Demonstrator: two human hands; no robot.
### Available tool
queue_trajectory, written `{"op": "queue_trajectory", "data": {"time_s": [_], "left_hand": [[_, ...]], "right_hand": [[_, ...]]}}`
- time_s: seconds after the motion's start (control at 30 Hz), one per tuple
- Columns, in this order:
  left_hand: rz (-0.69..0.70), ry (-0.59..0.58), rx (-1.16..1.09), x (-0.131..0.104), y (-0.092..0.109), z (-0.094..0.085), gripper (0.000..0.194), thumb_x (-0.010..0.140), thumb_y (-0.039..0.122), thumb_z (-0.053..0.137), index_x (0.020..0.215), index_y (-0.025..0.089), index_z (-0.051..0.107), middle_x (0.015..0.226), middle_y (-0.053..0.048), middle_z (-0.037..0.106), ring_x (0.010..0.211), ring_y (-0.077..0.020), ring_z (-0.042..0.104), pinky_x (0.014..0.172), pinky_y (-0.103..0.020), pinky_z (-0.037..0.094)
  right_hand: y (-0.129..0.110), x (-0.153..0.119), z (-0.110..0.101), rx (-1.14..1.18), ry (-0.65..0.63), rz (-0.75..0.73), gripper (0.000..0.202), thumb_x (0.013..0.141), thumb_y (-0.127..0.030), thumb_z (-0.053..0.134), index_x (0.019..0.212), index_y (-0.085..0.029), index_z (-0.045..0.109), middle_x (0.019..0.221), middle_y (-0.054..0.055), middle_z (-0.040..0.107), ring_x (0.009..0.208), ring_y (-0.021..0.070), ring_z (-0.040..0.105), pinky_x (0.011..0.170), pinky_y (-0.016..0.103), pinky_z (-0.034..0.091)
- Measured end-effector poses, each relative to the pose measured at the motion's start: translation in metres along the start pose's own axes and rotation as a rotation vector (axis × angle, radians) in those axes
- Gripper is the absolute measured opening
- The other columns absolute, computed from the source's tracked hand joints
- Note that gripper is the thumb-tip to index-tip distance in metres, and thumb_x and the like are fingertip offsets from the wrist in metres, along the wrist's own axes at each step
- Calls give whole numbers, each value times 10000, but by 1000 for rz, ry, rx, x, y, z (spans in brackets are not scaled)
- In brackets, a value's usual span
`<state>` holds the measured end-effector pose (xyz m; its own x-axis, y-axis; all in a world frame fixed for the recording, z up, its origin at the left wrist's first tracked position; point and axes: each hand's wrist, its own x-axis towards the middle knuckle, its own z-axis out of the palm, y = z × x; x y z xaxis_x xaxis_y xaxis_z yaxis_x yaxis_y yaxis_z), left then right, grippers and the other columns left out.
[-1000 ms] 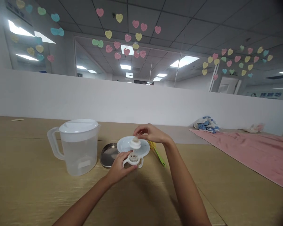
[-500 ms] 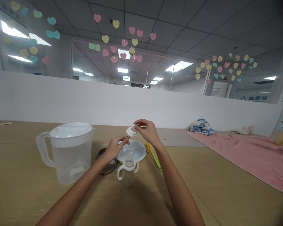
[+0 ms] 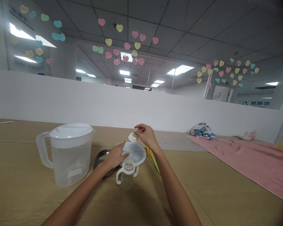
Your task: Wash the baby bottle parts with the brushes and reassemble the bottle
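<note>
My right hand (image 3: 146,137) pinches a white baby bottle nipple with its collar (image 3: 133,137), held above the white bowl (image 3: 142,154). My left hand (image 3: 116,156) has its fingers apart and holds nothing; it hovers between the bowl and a dark metal dish (image 3: 97,160), partly covering both. In front of the bowl a clear baby bottle (image 3: 127,182) stands upright. Two white handles (image 3: 119,176) flank its open neck, just below my left fingers.
A clear plastic pitcher (image 3: 72,163) with a white lid stands on the left. Right of the bowl lies a yellow-headed brush (image 3: 154,160) with a green handle. A pink cloth (image 3: 244,163) covers the right side; a crumpled blue-and-white cloth (image 3: 202,131) lies against the wall.
My left hand has moved away from the nipple, down toward the bottle, and its fingers have opened. My right hand still holds the nipple above the bowl. The view has shifted slightly.
</note>
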<state>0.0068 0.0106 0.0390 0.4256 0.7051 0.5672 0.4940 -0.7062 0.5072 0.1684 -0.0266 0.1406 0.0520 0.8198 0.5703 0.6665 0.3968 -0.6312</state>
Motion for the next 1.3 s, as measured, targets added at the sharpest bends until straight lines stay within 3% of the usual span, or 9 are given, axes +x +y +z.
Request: {"op": "queue_trajectory", "data": {"time_s": [0.1, 0.27, 0.43, 0.67, 0.77, 0.9, 1.1, 1.23, 1.3], "left_hand": [[-68, 134, -161, -11, 6, 1, 604, 776, 439, 550, 1297, 158, 430, 1270, -136, 534, 1089, -245, 551, 916, -376, 416], [-86, 200, -233, -22, 6, 5, 447, 795, 404, 546, 1183, 183, 537, 1109, -82, 639, 1030, -226, 579, 906, -363, 425], [-95, 298, -299, -24, 3, 6, 433, 776, 385, 575, 1167, 201, 552, 1146, -74, 630, 1050, -223, 577, 912, -349, 422], [-106, 296, -342, -26, 8, 7, 428, 790, 379, 558, 1163, 169, 549, 1133, -85, 636, 1037, -225, 580, 896, -344, 425], [-94, 275, -349, -27, 7, 7, 438, 803, 372, 547, 1189, 167, 531, 1167, -91, 617, 1070, -226, 563, 923, -354, 408], [-67, 290, -362, -27, 7, 7, 451, 822, 387, 529, 1224, 185, 507, 1219, -87, 585, 1103, -220, 544, 946, -345, 394], [-67, 329, -440, -26, 8, 9, 487, 839, 416, 485, 1266, 184, 455, 1257, -88, 557, 1147, -215, 520, 966, -334, 391], [-176, 256, -236, -27, -7, 10, 467, 810, 423, 502, 1207, 178, 524, 1224, -91, 583, 1123, -228, 533, 978, -353, 377], [-205, 177, -55, -27, -16, 12, 447, 796, 407, 516, 1175, 173, 561, 1211, -104, 591, 1137, -246, 517, 1016, -408, 329]], "right_hand": [[3, -2, 18, -24, -140, -35, 273, 642, -135, 612, 911, -169, 639, 702, -14, 573, 632, 99, 523, 634, 212, 435], [8, -7, 42, -76, -287, -107, 268, 672, -167, 622, 940, -153, 644, 750, 10, 598, 675, 111, 535, 653, 222, 421], [6, -12, 43, -218, -398, -169, 260, 746, -306, 594, 956, -164, 652, 852, 48, 648, 755, 143, 567, 666, 234, 406], [1, -15, 43, -358, -380, -259, 289, 780, -121, 456, 997, -144, 647, 895, 83, 682, 822, 171, 596, 747, 253, 403], [6, -13, 40, -262, -418, -241, 299, 765, -81, 433, 968, -143, 645, 955, 86, 672, 860, 171, 601, 791, 268, 424], [17, -7, 36, 171, -512, 1, 173, 787, -172, 470, 916, -147, 582, 888, 67, 646, 772, 153, 618, 669, 261, 501], [15, -3, 35, 436, -369, 219, 196, 783, -363, 530, 800, -169, 504, 832, 31, 600, 722, 134, 611, 571, 229, 502], [24, -4, 34, 77, -115, 197, 241, 774, -407, 524, 765, -166, 529, 804, 35, 608, 736, 143, 586, 615, 240, 453], [37, -10, 36, -204, -146, 177, 216, 739, -379, 566, 749, -164, 555, 808, 45, 624, 768, 164, 578, 674, 268, 432]]}}
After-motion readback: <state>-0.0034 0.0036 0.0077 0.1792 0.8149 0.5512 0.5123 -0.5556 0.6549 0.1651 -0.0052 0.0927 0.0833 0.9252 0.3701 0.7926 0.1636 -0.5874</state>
